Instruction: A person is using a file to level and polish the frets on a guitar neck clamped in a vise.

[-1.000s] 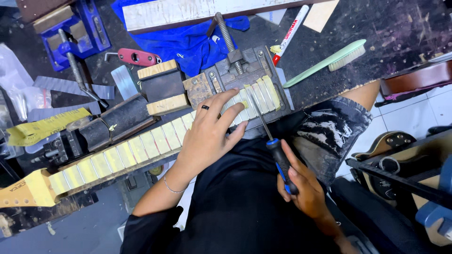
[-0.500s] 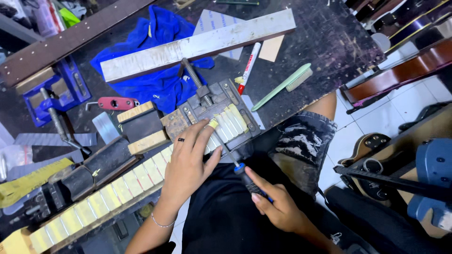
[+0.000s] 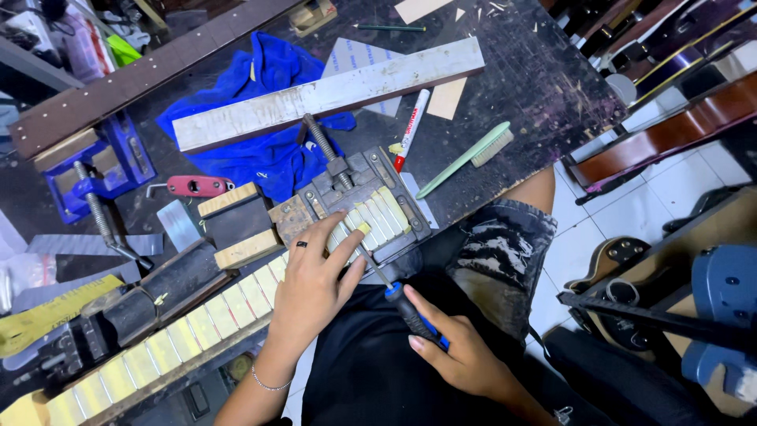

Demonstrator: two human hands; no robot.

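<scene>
A guitar neck (image 3: 197, 327) with pale taped fret spaces lies across the bench edge, its end clamped in a grey vise (image 3: 371, 189). My left hand (image 3: 315, 280), a ring on one finger, rests flat on the fretboard near the vise. My right hand (image 3: 457, 355) grips the black and blue handle of a thin-shafted tool (image 3: 402, 304). Its metal tip reaches the fretboard beside my left fingertips.
A blue cloth (image 3: 260, 134), a long pale wooden board (image 3: 331, 91), a white marker (image 3: 412, 126), a green brush (image 3: 465, 158) and a small red tool (image 3: 195, 186) lie on the dark bench. A blue vise (image 3: 95, 170) stands at left. Guitar bodies (image 3: 670, 134) crowd the right.
The view shifted, so the bench sits lower and further right in frame. My right hand brought the tool up from my lap until its tip met the fretboard. My left hand stayed on the neck.
</scene>
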